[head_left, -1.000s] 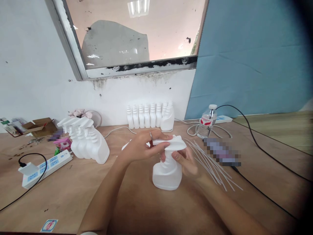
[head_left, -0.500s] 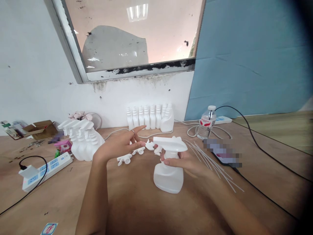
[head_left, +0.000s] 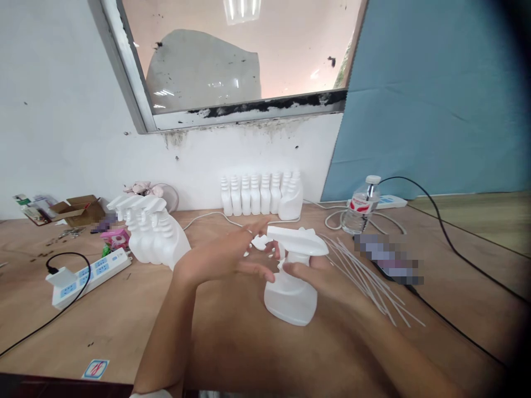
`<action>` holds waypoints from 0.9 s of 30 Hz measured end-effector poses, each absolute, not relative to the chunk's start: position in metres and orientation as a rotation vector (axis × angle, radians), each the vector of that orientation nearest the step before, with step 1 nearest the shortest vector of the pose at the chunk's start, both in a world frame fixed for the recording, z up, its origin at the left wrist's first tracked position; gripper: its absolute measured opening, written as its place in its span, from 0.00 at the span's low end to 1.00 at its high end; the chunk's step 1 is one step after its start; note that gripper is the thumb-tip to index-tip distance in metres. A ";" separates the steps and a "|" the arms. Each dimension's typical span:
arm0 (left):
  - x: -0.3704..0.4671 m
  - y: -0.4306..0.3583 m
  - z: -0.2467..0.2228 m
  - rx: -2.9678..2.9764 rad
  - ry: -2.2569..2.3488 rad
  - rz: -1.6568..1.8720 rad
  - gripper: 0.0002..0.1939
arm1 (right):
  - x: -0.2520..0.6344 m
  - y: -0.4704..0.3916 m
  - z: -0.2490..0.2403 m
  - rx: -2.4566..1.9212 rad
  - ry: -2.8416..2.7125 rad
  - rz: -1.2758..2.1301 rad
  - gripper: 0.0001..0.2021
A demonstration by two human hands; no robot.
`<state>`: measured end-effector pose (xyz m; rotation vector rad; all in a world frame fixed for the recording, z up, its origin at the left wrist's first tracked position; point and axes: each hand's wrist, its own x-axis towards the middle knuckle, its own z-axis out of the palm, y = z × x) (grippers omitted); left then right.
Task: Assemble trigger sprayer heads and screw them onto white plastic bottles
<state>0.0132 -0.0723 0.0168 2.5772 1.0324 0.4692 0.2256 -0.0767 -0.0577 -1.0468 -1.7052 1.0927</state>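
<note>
A white spray bottle (head_left: 291, 298) with its trigger head on stands in front of me. My right hand (head_left: 317, 273) is wrapped round its neck from the right. To its left, my left hand (head_left: 240, 251) has its fingers spread and holds nothing; its thumb tip is close to the bottle's left side. Some small white trigger parts (head_left: 261, 241) lie on the table behind, partly hidden by my left hand. Right of the bottle lies a fan of thin white tubes (head_left: 365, 276).
Several capless white bottles (head_left: 255, 196) line the wall. Bottles with spray heads (head_left: 153, 235) stand at left, behind a power strip (head_left: 93, 276). A water bottle (head_left: 360, 207), a phone (head_left: 388, 260) and black cables are at right. A cardboard box (head_left: 81, 211) sits far left.
My left hand has moved right, towards the spray bottle, and now covers some of the small white parts. My right hand keeps its hold. The whole view has shifted slightly.
</note>
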 end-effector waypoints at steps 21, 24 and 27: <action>-0.054 -0.065 0.040 1.980 2.353 1.582 0.13 | 0.241 -0.021 -0.164 -1.057 -1.749 1.050 0.20; -0.060 -0.061 0.039 1.800 2.326 1.493 0.13 | 0.237 -0.022 -0.168 -1.024 -1.795 0.938 0.16; -0.067 -0.056 0.035 1.682 2.241 1.421 0.16 | 0.237 -0.022 -0.169 -0.998 -1.813 0.878 0.13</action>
